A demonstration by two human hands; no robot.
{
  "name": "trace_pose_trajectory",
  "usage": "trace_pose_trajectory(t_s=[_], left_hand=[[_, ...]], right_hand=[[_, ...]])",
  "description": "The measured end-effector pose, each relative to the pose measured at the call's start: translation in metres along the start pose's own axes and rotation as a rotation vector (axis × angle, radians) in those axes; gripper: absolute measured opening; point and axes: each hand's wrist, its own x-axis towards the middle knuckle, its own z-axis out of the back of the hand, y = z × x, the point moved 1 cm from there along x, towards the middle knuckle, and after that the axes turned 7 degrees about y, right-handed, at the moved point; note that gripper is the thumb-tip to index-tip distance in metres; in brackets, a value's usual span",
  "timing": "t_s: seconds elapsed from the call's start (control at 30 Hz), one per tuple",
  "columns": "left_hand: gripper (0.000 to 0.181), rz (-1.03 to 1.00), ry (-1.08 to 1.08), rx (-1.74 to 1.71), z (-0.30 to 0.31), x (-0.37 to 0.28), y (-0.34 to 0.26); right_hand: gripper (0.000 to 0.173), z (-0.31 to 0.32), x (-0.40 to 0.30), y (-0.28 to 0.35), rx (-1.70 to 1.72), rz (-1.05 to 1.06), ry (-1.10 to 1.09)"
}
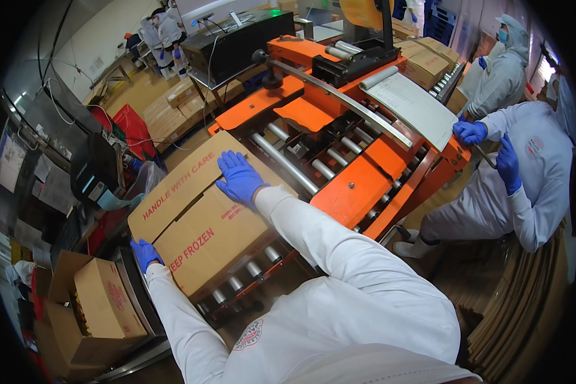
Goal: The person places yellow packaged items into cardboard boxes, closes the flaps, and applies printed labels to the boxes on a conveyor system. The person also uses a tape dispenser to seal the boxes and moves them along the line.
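Note:
A large cardboard box with red printing lies on the metal rollers of a conveyor, its two top flaps folded down with a dark gap between them. My left hand, in a blue glove, rests against the box's left end near the corner. My right hand, gloved in blue too, lies flat with fingers spread on the top, across the seam between the flaps. Just beyond the box stands an orange carton-sealing machine with rollers and a slanting metal bar above them.
An open cardboard box stands at lower left. A co-worker at right has one gloved hand at the machine's edge and a writing pad. Flattened cardboard is stacked lower right. Closed cartons stand beyond the machine.

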Motion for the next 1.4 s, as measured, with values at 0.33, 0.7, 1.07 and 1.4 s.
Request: trace_pose_trajectory(t_s=[0.33, 0.7, 1.07, 1.4], left_hand=[[0.033, -0.286, -0.004, 1.218, -0.024, 0.063, 0.080], [0.051, 0.140, 0.025, 0.212, 0.007, -0.023, -0.022], [0.053, 0.084, -0.057, 0.211, 0.018, -0.027, -0.012], [0.049, -0.047, -0.036, 0.193, 0.010, -0.011, 0.002]], right_hand=[[0.062, 0.003, 0.001, 0.016, 0.088, 0.023, 0.018], [0.064, -0.004, 0.003, -0.006, -0.024, 0.005, -0.010], [0.064, -0.008, 0.008, 0.003, 0.002, 0.021, -0.001], [0.063, -0.001, 0.003, 0.003, 0.025, 0.023, 0.015]])
